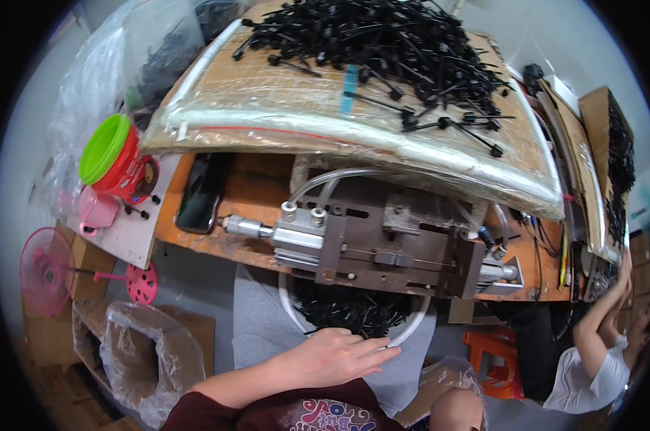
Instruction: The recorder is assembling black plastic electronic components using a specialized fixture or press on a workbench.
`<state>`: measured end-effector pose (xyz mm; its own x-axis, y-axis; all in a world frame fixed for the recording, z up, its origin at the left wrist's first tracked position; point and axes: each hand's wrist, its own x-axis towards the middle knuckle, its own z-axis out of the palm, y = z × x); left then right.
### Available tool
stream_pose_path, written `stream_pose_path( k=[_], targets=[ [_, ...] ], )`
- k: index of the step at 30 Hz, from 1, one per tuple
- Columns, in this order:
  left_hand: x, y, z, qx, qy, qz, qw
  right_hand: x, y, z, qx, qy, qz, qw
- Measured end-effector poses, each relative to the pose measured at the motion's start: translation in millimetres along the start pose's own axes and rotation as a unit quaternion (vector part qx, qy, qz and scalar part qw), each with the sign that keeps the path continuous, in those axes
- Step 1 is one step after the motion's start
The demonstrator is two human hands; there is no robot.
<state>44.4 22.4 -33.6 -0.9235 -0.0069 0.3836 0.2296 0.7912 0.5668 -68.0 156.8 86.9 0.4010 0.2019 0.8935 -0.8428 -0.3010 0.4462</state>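
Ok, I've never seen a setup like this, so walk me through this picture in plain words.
There is no robot: this single picture comes from a fisheye camera on a person's head, looking down, so straight edges bend. The person's left hand comes in from the lower left, fingers stretched, over the near side of a round white basket of small black pieces. I see nothing held, though the palm is hidden; the right hand is not in view. Beyond, a brown metal fixture with clear tubes sits on a wooden bench, a dark smartphone to its left. Farther back, a plastic-covered cardboard panel bears a heap of black stemmed parts. Another person is at far right.
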Motion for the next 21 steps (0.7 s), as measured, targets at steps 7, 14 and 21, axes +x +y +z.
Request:
stream_pose_path(
  k=[7, 14, 21],
  targets=[
    [8, 0, -16, -0.011, 0.076, -0.006, 0.997, -39, 9, 7, 0.179, -0.294, 0.224, 0.912],
    [20, 23, -40, -0.306, 0.202, -0.031, 0.93, -58, 5, -3, 0.088, -0.137, 0.534, 0.829],
    [88, 118, -49, -0.743, 0.282, 0.154, 0.586, -66, -19, 12, 0.083, -0.067, 0.603, 0.79]
  ],
)
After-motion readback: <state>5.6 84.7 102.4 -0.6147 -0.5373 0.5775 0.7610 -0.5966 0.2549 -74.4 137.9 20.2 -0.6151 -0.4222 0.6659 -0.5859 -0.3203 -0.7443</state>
